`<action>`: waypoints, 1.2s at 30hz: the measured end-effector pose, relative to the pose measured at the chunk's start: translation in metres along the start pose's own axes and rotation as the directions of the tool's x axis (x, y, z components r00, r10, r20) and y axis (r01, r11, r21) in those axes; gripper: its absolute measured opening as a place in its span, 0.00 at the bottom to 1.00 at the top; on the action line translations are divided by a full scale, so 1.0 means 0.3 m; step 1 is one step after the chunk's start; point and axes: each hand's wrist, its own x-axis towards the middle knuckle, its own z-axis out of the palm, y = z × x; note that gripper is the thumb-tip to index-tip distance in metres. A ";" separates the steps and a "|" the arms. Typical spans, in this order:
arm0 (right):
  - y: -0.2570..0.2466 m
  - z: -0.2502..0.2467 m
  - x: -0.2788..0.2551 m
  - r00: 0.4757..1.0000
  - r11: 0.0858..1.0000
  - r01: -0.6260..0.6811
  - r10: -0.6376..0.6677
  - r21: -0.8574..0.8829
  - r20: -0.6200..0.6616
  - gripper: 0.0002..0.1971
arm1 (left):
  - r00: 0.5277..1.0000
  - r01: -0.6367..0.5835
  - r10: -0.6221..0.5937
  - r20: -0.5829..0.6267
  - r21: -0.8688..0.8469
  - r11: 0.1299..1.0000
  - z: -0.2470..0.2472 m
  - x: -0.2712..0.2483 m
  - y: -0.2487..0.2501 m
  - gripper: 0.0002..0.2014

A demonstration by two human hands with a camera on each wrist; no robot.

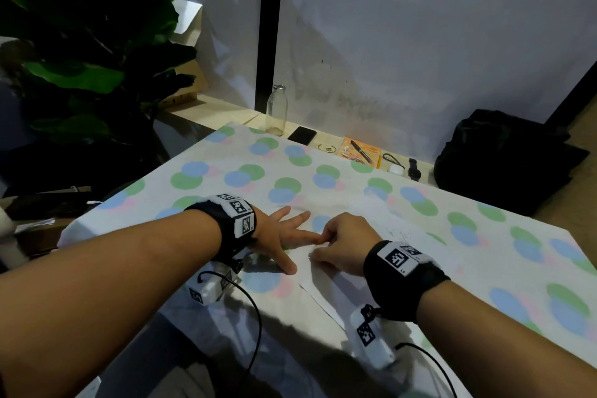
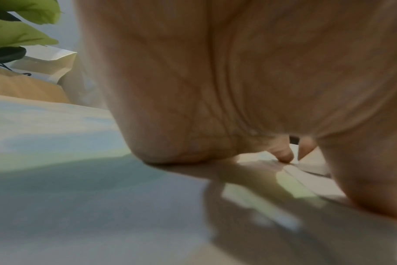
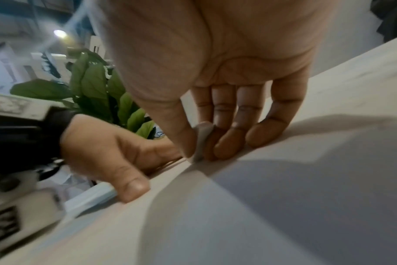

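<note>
A white sheet of paper (image 1: 400, 231) lies on a table covered by a cloth (image 1: 245, 178) with blue, green and pink dots. My right hand (image 1: 342, 242) pinches a raised corner of the paper (image 3: 202, 139) between thumb and fingers (image 3: 227, 143). My left hand (image 1: 281, 236) is spread flat just left of it, fingers straight, the index finger reaching to the right hand's fingers. Its thumb (image 3: 129, 188) presses at the sheet's edge. The left wrist view shows mostly the left palm (image 2: 215, 80), with the paper's edge (image 2: 306, 181) under it.
Along the far edge stand a clear glass bottle (image 1: 276, 110), a black phone (image 1: 302, 135), an orange packet with a pen (image 1: 360, 152), a small white case (image 1: 395, 169) and a watch (image 1: 414, 168). A black bag (image 1: 504, 155) sits right, a leafy plant (image 1: 90, 58) left.
</note>
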 end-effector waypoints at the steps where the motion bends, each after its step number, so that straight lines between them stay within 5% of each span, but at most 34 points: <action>1: 0.008 -0.016 0.003 1.000 1.000 -0.028 0.028 0.009 -0.001 0.11 | 1.000 -0.006 0.006 -0.008 -0.007 1.000 0.000 -0.001 -0.003 0.44; 5: 0.022 -0.051 0.014 0.998 0.998 -0.061 0.061 -0.004 -0.033 0.09 | 1.000 -0.009 0.010 -0.022 0.028 1.000 0.008 0.003 0.004 0.45; 12: -0.048 0.031 -0.027 0.993 0.992 0.106 -0.103 -0.063 0.055 0.06 | 1.000 0.023 -0.020 -0.023 0.138 0.990 0.025 0.026 0.001 0.45; 17: -0.019 -0.039 0.028 0.999 0.993 -0.017 0.012 -0.113 -0.053 0.08 | 0.999 0.030 -0.027 -0.017 0.138 0.990 0.026 0.027 0.000 0.47; 21: -0.082 0.045 -0.054 0.988 0.977 0.130 -0.115 -0.167 0.101 0.12 | 0.999 0.032 -0.026 -0.038 0.174 0.984 0.027 0.029 0.006 0.45; 26: 0.013 -0.077 0.033 0.996 0.985 -0.065 0.054 -0.158 -0.074 0.08 | 0.999 0.029 -0.025 -0.027 0.150 0.988 0.024 0.030 0.004 0.49; 31: -0.029 0.008 -0.040 0.995 0.976 0.092 -0.081 -0.198 0.064 0.10 | 0.999 0.028 -0.023 -0.036 0.148 0.989 0.027 0.026 0.004 0.48; 36: 0.068 -0.108 0.057 0.996 0.970 -0.084 0.074 -0.229 -0.052 0.06 | 1.000 0.018 -0.016 -0.014 0.135 0.991 0.018 0.023 0.000 0.49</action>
